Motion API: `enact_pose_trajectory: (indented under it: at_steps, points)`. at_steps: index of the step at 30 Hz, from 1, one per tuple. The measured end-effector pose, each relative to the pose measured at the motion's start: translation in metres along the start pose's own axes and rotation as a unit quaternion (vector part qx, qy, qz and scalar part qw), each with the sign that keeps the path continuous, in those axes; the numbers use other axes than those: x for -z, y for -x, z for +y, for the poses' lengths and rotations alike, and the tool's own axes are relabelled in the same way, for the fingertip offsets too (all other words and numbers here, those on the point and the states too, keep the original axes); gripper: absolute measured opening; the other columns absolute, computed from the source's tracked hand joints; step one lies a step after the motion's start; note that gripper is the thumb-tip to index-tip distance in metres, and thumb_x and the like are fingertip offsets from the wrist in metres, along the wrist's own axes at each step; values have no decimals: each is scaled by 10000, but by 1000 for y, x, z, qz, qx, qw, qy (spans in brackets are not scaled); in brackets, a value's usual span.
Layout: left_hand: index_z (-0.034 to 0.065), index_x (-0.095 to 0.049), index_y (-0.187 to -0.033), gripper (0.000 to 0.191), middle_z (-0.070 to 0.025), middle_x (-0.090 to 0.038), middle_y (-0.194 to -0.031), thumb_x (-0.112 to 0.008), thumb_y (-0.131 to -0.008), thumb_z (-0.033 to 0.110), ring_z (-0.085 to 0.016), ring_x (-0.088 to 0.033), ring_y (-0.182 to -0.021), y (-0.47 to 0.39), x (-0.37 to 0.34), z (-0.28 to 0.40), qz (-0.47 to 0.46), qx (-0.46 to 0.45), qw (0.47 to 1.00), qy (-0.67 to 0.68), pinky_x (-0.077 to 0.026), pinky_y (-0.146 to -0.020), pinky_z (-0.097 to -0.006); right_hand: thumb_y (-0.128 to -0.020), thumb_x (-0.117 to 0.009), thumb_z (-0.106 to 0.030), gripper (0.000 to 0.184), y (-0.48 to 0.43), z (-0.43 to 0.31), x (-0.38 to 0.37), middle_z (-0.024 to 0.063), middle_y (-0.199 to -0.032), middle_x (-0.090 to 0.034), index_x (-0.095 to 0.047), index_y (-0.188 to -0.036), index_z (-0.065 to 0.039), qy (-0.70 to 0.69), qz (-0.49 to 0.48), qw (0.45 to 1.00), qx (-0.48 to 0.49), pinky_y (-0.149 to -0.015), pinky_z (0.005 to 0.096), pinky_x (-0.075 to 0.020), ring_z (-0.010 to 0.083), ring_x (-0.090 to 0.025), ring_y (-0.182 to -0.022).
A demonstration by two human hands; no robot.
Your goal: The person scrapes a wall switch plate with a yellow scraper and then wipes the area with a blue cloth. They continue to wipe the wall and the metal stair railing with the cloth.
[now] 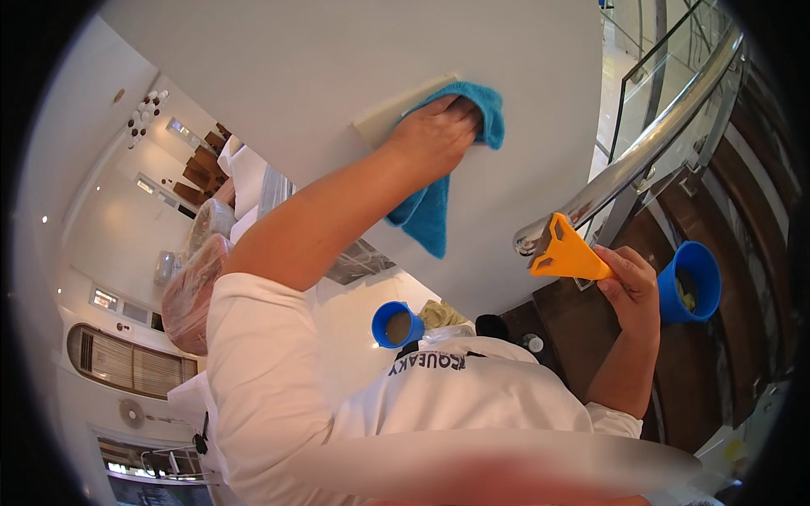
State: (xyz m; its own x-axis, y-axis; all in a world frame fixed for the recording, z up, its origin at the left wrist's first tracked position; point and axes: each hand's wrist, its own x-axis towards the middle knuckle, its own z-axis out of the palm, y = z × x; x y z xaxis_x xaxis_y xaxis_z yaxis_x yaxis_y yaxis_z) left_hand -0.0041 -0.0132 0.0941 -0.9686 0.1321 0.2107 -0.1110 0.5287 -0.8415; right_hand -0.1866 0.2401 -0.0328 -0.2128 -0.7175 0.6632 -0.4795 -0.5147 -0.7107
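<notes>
My left hand [436,129] presses a blue microfiber cloth [430,215] against the white wall [285,69]. Under the cloth and fingers lies part of a cream rectangular plate [380,120] on the wall; the rest of its face is hidden. One end of the cloth hangs below my wrist. In my right hand [633,284] is an orange plastic scraper [566,253], held by its handle with the wide blade end pointing up and left. The scraper's head overlaps the end of the metal handrail in view; whether they touch I cannot tell.
The polished handrail [639,148] runs beside a glass panel and dark wooden stairs [696,373]. A blue bucket [690,281] sits on the stairs at right. Another blue bucket [397,324], holding murky liquid, stands on the floor near a tan cloth [441,313]. Plastic-wrapped furniture [196,294] is at left.
</notes>
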Motion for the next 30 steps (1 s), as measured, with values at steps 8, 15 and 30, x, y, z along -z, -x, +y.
enact_pose_trajectory:
  at_steps: [8,15,30]
  points:
    - [98,-601,-976,239,-37,-557,-1072,-481,-770,121,-207,-473,-1075,20,-1,7,-55,105,984,130,-279,-984,-379,-797,-643,-180,298,22,-9,11,56,-711,-513,-630,-1069,-61,16,17,1000,-17,-526,226,-392,140,-510,-624]
    - [125,-615,-947,225,-16,-581,-1018,-519,-744,141,-198,-509,-1024,98,18,2,-90,156,983,21,-307,-950,-396,-820,-622,-184,271,22,-18,31,62,-730,-530,-633,-1067,-72,52,6,999,1,-532,223,-416,148,-529,-642]
    - [33,-596,-815,86,-91,-582,-914,-615,-746,82,-265,-563,-799,115,61,84,226,371,891,127,-457,-730,-402,-785,-657,-204,316,30,-36,125,58,-753,-546,-631,-1054,-41,88,-3,996,-22,-568,228,-396,144,-525,-661]
